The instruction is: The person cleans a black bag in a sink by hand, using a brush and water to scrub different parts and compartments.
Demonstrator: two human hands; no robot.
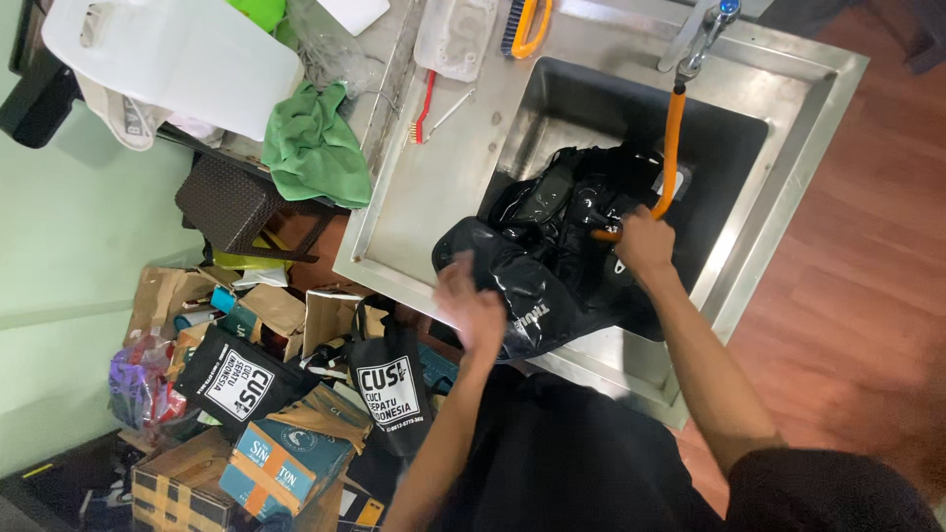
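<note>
My right hand (642, 241) grips the end of the orange hose (671, 148) over the wet black bag (552, 256) draped across the steel sink (788, 158) rim, while my blurred left hand (471, 305) presses on the bag's near side.

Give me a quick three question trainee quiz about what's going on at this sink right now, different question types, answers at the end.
1. True or false: the right hand grips the orange hose over the black bag.
2. Multiple choice: where does the green cloth lie? A) in the sink basin B) on the stuff left of the steel counter C) on the wooden floor
3. Fill in: the left hand, blurred, is at the bag's ____ edge, the side toward the person.

Key: 1 true; 2 B; 3 near
</note>
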